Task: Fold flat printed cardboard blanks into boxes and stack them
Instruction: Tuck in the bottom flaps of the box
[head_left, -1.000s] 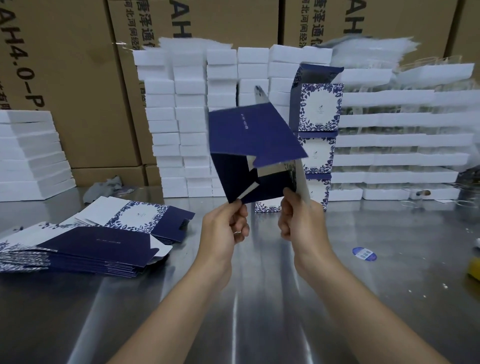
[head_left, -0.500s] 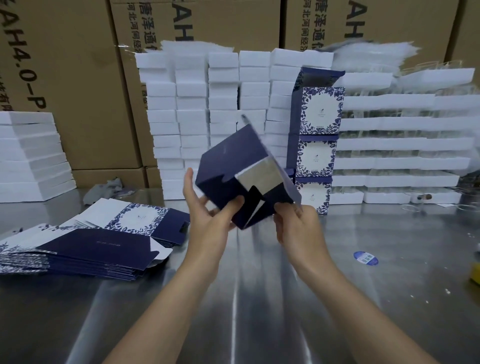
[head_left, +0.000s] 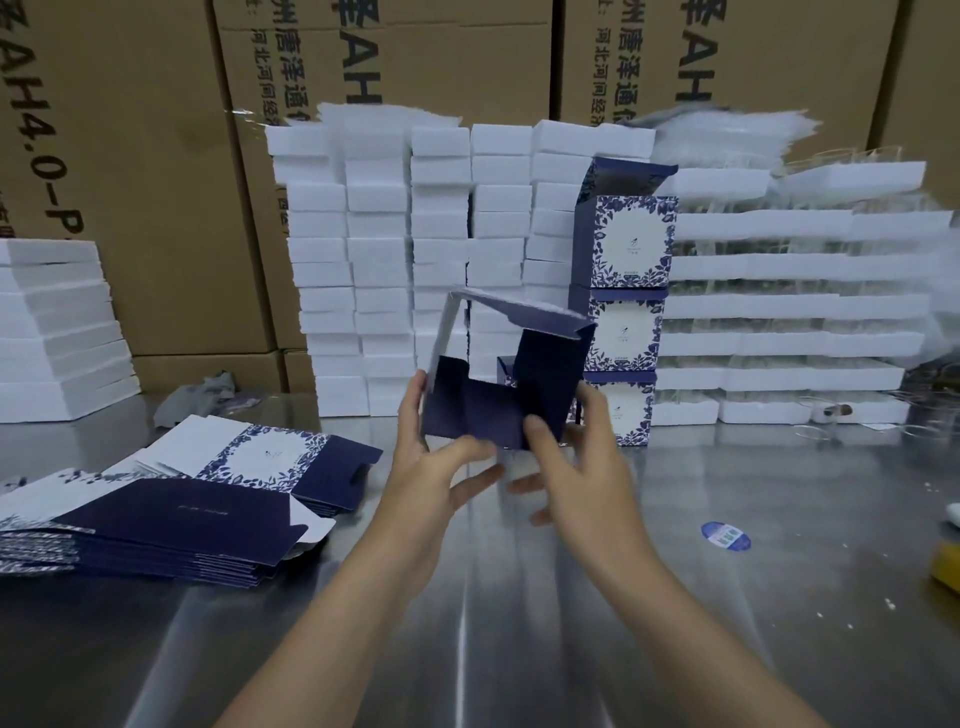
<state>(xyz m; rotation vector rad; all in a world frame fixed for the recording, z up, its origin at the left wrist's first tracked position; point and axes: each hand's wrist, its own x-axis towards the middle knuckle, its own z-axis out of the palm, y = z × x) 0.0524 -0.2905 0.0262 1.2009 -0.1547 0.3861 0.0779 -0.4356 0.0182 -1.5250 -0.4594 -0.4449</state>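
The person holds one dark blue box up over the table, in front of the white blocks. The box is only half made. Its top flap stands open and nothing shows inside it.

The left hand is spread wide. Its fingers are fairly straight and touch the left side and bottom edge of the box. The right hand pinches the box, with the thumb on the front and fingers behind the right side. Its other fingers hang loose below.

Just behind the box stands a stack of three made boxes, one on top of another, blue and white with a leaf print. The top one has its lid flap up. What is in them cannot be seen.

On the left of the table lies one pile of flat blanks, too many to count. More blanks lie fanned out behind it.

The white blocks are piled in many tall rows. Flat white trays are stacked to the right, and more to the far left. Big brown cartons stand at the back.

One round blue sticker lies on the table to the right.
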